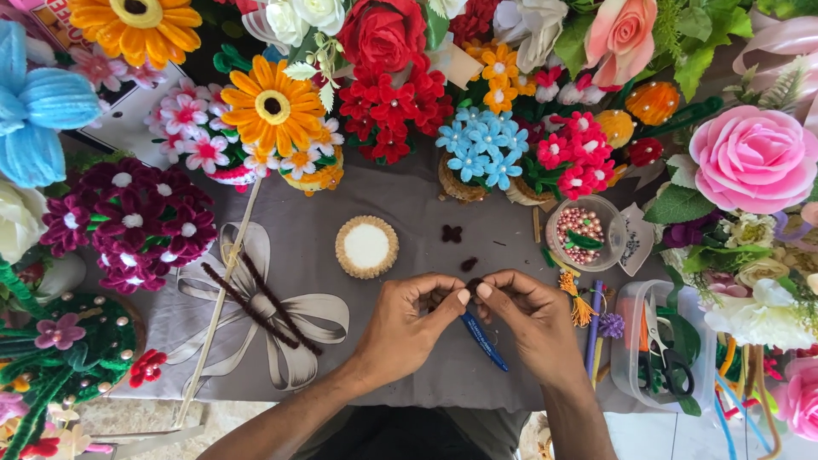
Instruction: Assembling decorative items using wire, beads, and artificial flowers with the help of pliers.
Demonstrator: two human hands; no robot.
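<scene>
Left hand [407, 321] and right hand [526, 315] meet fingertip to fingertip, both pinched shut on a small dark fuzzy piece [474, 284] held centrally between them, equally near each.

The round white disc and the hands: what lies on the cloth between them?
In the head view, a small dark brown piece lies on the grey cloth between the disc and the hands; otherwise bare.
</scene>
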